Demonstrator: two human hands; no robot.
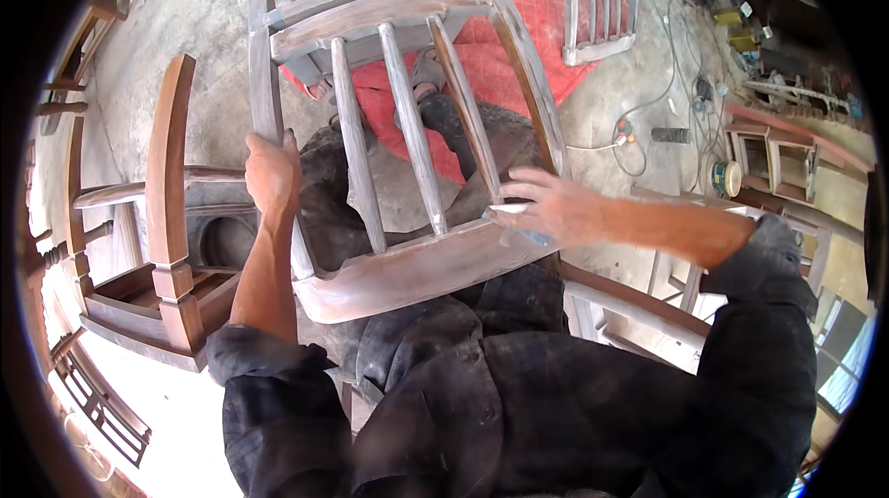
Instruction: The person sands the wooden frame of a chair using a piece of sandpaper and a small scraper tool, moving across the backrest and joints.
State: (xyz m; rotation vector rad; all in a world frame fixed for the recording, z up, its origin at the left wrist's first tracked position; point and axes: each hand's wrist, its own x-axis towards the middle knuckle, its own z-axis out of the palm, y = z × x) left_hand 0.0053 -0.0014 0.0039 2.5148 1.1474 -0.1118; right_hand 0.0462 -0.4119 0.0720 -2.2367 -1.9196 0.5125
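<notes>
A wooden chair (407, 276) with a slatted back leans toward me, its curved top rail at my lap. Whitish dust covers much of it, and brown wood shows along one slat and the right post. My left hand (271, 174) is closed around the left post. At the right end of the top rail, beside the brown slat, my right hand (556, 208) presses a small blue and white piece of sandpaper (528, 236) against the wood. Its fingers are slightly blurred and partly cover the sheet.
A red cloth (556, 81) lies on the concrete floor under the chair. Another chair back (602, 7) rests at the far right. Brown chair frames (171, 174) stand at my left. Cables (671, 63) and a small tub (726, 179) are on the floor to the right.
</notes>
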